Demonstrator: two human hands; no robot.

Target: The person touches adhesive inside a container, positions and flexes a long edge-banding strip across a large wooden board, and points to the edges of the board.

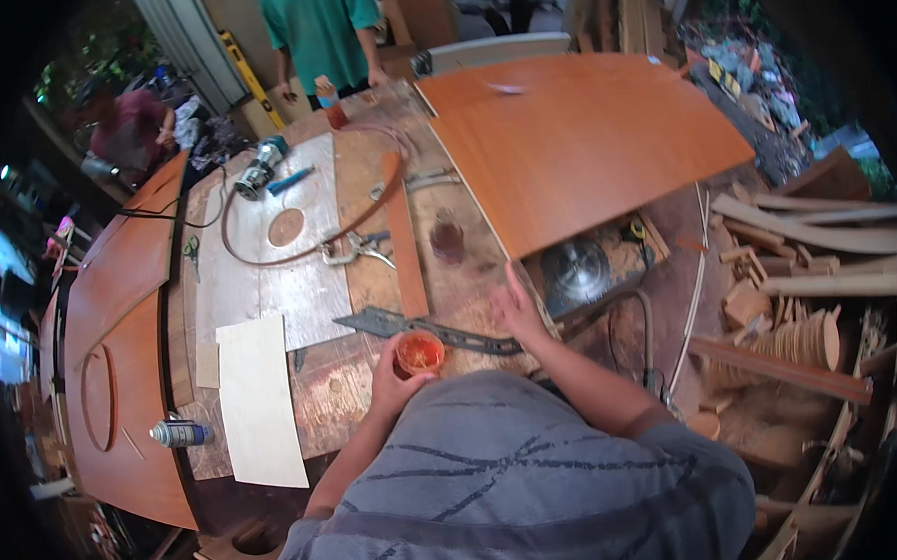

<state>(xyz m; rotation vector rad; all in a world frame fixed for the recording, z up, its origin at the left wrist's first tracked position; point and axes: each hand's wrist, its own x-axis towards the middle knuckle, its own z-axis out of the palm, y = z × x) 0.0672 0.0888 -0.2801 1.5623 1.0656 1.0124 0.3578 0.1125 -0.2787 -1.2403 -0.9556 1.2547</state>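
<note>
My left hand [388, 380] is wrapped round a small cup [439, 346] with orange-red sides and some yellowish stuff in it, held just above the table's near edge. My right hand [517, 309] has its index finger stretched toward the near corner of a large brown wood panel [588, 154], at or touching its edge; nothing shows in that hand. Between and beyond the hands lies a long dark slotted metal bar [471, 340]. Farther off stand a jar of dark liquid [447, 242] and a flat reddish-brown wood strip [403, 252].
Under the panel's near side sits a round metal disc [576, 266]. Leftward lie locking pliers [357, 250], a bent brown band [228, 225], a power tool [261, 168], a pale sheet [261, 403] and a spray can [180, 433]. A person in green [320, 30] stands opposite; wood scraps [768, 266] pile rightward.
</note>
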